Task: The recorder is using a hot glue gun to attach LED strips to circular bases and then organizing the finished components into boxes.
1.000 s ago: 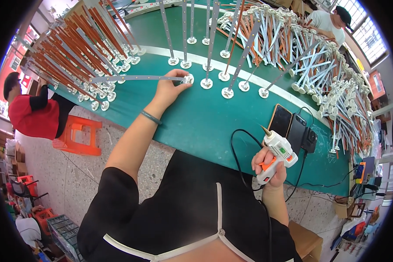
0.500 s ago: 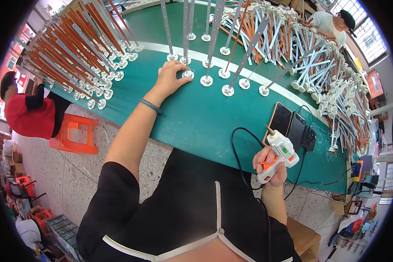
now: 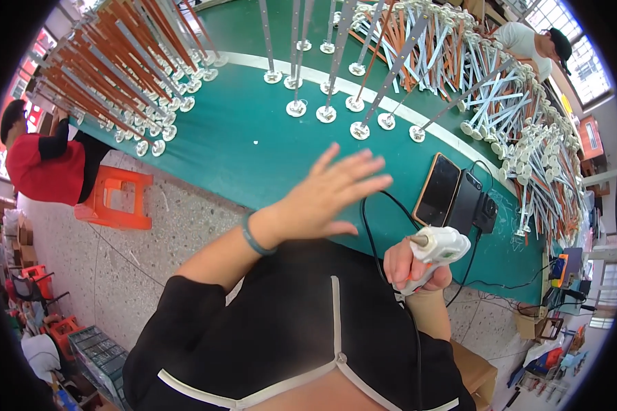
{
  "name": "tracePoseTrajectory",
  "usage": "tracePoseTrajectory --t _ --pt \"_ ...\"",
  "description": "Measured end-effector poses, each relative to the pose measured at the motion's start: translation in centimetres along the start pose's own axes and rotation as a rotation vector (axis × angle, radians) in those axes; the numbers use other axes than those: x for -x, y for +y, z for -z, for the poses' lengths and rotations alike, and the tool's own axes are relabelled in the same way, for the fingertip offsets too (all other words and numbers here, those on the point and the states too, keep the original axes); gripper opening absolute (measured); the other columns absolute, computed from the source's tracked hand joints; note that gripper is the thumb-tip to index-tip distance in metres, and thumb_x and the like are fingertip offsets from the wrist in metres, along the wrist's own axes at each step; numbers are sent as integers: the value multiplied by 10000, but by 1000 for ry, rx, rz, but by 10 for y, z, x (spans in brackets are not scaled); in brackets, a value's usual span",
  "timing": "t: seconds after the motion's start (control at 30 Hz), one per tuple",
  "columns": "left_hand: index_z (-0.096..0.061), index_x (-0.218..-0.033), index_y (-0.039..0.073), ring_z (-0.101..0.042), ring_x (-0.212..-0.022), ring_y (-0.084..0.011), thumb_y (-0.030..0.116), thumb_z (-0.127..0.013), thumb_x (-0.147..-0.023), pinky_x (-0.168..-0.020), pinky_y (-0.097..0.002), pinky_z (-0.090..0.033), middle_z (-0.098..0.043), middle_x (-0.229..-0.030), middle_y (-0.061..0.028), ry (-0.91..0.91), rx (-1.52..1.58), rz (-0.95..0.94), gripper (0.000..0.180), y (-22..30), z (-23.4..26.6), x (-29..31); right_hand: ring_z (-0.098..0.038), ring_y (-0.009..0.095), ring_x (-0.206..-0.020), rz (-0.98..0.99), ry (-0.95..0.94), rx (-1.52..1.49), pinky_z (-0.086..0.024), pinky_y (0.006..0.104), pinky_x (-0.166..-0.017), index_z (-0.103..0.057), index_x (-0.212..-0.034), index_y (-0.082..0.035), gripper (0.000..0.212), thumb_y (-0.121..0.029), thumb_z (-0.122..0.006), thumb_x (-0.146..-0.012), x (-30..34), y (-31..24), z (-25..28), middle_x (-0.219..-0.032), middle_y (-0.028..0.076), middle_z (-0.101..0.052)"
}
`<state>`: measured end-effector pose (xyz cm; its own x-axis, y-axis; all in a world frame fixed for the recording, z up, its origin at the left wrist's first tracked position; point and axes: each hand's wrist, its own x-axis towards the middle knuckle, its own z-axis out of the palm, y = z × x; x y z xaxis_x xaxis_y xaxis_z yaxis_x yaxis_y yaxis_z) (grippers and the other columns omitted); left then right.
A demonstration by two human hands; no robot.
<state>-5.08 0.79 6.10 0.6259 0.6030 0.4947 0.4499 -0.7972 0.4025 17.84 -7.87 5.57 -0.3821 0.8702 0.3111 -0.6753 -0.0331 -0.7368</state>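
My left hand (image 3: 325,195) hovers over the near edge of the table with its fingers spread and nothing in it. My right hand (image 3: 415,268) is wrapped round a white and orange hot glue gun (image 3: 440,248), its nozzle tilted toward the far left. A black cord runs down from the gun's handle. Beyond my left hand, several thin metal strips stand upright on round white bases, among them a front base (image 3: 296,108) and another base (image 3: 360,130) farther right. A small white bit (image 3: 256,142) lies on the green table (image 3: 233,116).
Many brown and grey strips (image 3: 127,68) stand crowded at the left. A large heap of strips with white bases (image 3: 500,103) covers the far right. A phone (image 3: 438,190) lies by a black device (image 3: 467,198). Co-workers (image 3: 48,154) sit left and far right; an orange stool (image 3: 116,198) stands left.
My left hand has let go of the front white base and drawn back toward me and to the right, fingers spreading. The glue gun has turned, its nozzle now lower and pointing more toward me.
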Motion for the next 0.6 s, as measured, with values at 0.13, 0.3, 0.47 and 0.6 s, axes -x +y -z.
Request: tracePoseTrajectory --t 0.13,0.3,0.47,0.6 --pt "-622 -1076 92 -599 -946 -265 182 -609 -884 -904 -411 -426 -633 -1000 -119 -330 381 56 212 -11 -20 27 -590 162 -551 110 -191 -108 -467 305 -530 -614 -763 -106 392 -480 -608 -880 -12 -7 6 -760 84 -629" --pt "-612 -933 1 -576 -753 -130 176 -472 -983 -688 -267 -457 -602 -808 -46 -290 1087 686 230 -14 12 118 -503 135 -552 286 -13 -52 -453 313 -556 -499 -783 -100 346 -407 -573 -924 3 -41 37 -743 26 -491" --pt "-631 -865 26 -559 -693 -95 190 -600 -918 -625 -251 -449 -606 -748 -11 -456 905 979 176 -18 42 202 -486 130 -567 348 128 -24 -381 275 -563 -453 -775 -120 345 -404 -588 -917 19 -57 64 -741 3 -436" --pt "-653 -808 48 -529 -640 -69 195 -720 -818 -564 -238 -423 -596 -683 21 -414 599 788 162 -24 75 149 -482 127 -556 374 168 2 -376 269 -555 -448 -775 -123 350 -414 -581 -918 14 -45 56 -735 10 -433"
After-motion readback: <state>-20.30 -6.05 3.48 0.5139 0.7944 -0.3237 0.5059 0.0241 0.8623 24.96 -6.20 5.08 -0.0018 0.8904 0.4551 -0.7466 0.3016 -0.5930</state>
